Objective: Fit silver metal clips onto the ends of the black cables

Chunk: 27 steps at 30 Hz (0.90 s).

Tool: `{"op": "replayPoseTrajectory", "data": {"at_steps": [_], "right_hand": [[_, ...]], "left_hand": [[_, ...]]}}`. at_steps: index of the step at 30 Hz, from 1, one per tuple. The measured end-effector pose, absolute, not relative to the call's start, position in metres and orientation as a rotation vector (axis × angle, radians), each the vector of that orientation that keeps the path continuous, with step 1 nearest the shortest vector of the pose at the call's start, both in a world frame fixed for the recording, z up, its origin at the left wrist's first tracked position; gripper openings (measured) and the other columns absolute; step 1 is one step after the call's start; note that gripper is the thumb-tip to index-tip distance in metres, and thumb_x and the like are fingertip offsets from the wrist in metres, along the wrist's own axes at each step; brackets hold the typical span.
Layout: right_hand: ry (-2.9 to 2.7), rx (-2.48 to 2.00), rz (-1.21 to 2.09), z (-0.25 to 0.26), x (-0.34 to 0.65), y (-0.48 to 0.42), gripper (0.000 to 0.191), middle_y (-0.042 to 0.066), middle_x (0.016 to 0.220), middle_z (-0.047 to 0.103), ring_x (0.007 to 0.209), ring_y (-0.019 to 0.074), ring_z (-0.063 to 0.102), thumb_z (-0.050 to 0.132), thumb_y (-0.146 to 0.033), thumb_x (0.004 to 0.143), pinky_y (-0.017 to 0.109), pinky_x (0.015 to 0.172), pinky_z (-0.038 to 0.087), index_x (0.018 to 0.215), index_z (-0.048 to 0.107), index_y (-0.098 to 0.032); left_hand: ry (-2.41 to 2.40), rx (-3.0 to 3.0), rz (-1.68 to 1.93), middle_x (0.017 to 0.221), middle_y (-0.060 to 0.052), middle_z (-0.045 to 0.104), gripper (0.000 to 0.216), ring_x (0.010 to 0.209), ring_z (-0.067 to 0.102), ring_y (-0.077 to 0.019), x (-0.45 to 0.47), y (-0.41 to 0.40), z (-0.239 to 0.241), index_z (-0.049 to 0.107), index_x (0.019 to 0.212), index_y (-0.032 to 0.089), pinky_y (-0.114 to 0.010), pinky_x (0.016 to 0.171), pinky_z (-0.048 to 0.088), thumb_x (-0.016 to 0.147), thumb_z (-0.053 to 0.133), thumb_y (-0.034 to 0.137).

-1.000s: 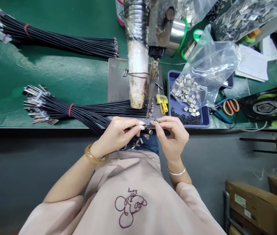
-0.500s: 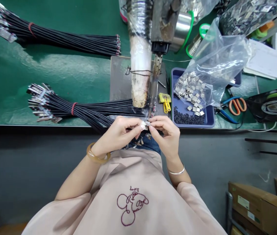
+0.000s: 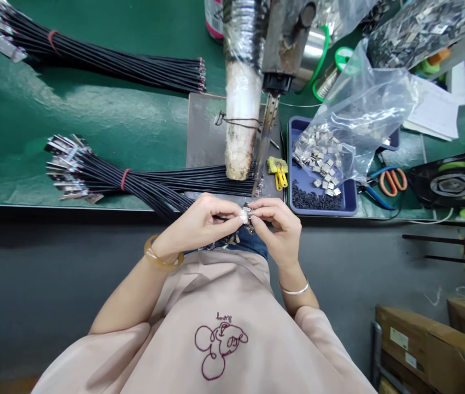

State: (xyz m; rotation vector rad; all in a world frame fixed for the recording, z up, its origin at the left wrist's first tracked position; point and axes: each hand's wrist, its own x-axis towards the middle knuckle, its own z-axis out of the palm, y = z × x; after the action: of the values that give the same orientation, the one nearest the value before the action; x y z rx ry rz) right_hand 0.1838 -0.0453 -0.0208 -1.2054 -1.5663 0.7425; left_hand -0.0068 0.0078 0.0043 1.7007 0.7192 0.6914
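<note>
My left hand (image 3: 211, 220) and my right hand (image 3: 278, 225) meet at the bench edge, fingertips nearly touching. Between them is a small metal connector (image 3: 246, 208), pinched from both sides and partly hidden by the fingers. Just beyond the fingertips, a bundle of black cables (image 3: 167, 183) tied with a red band lies on the bench, its stripped ends under the soldering iron (image 3: 266, 137). A white wrapped tube (image 3: 240, 120) hangs beside the iron. Below my hands, several small metal pieces show over the lap, too small to make out.
A purple tray (image 3: 353, 203) at the right holds metal shells and small black pieces, partly under a plastic bag (image 3: 370, 109). Near it are a yellow clip (image 3: 280, 178), pliers (image 3: 378, 194) and a small fan (image 3: 449, 178). Another cable bundle (image 3: 121, 67) lies at the back left.
The camera view has shifted slightly. Both hands stay together at the bench edge, and the connector between the fingertips has turned a little, its dark end now showing.
</note>
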Motion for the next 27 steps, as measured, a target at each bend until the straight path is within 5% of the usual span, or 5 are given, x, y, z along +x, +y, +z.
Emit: {"op": "replayPoseTrajectory", "data": {"at_steps": [4,7,11,18,27], "right_hand": [[-1.478,-1.263,0.764,-0.02,0.184,-0.045,0.006,0.005,0.103,0.075,0.089,0.0161,0.076,0.066,-0.023,0.094,0.03,0.076,0.065,0.09,0.071,-0.022],[-1.522,-1.268,0.378,-0.018,0.185,-0.047,0.009,0.003,0.1,0.077,0.092,0.0185,0.076,0.068,-0.018,0.091,0.036,0.081,0.066,0.095,0.072,-0.025],[-1.647,-1.182,0.013,-0.015,0.186,-0.05,0.03,0.001,0.101,0.079,0.089,0.0187,0.077,0.073,-0.011,0.086,0.035,0.081,0.066,0.108,0.073,-0.031],[-1.671,-1.093,0.12,-0.023,0.186,-0.05,0.029,0.003,0.103,0.079,0.092,0.0192,0.078,0.067,-0.01,0.09,0.035,0.079,0.066,0.112,0.069,-0.029],[-1.62,-1.191,0.273,-0.022,0.182,-0.043,0.013,0.004,0.104,0.08,0.097,0.0185,0.078,0.068,-0.012,0.09,0.035,0.083,0.065,0.092,0.065,-0.025]], "left_hand": [[0.776,1.609,0.737,0.054,0.003,0.054,0.015,0.049,0.042,-0.0068,-0.004,0.003,0.001,0.072,0.075,0.012,-0.019,0.047,0.032,0.086,0.063,0.017],[0.924,1.512,0.867,0.052,0.008,0.034,0.009,0.049,0.027,-0.0055,0.002,0.0,0.001,0.067,0.074,0.012,-0.019,0.046,0.024,0.081,0.062,0.014],[0.964,1.477,0.905,0.054,0.008,0.027,0.011,0.051,0.021,-0.0051,0.009,-0.002,0.005,0.061,0.068,0.013,-0.02,0.046,0.018,0.079,0.062,0.015],[1.004,1.411,0.964,0.053,0.007,0.034,0.01,0.049,0.025,-0.005,0.015,-0.004,0.003,0.062,0.068,0.014,-0.02,0.046,0.018,0.077,0.063,0.015],[1.086,1.385,1.008,0.055,0.004,0.043,0.017,0.052,0.034,-0.0074,0.021,-0.004,0.0,0.066,0.069,0.014,-0.022,0.048,0.026,0.082,0.062,0.024]]}}
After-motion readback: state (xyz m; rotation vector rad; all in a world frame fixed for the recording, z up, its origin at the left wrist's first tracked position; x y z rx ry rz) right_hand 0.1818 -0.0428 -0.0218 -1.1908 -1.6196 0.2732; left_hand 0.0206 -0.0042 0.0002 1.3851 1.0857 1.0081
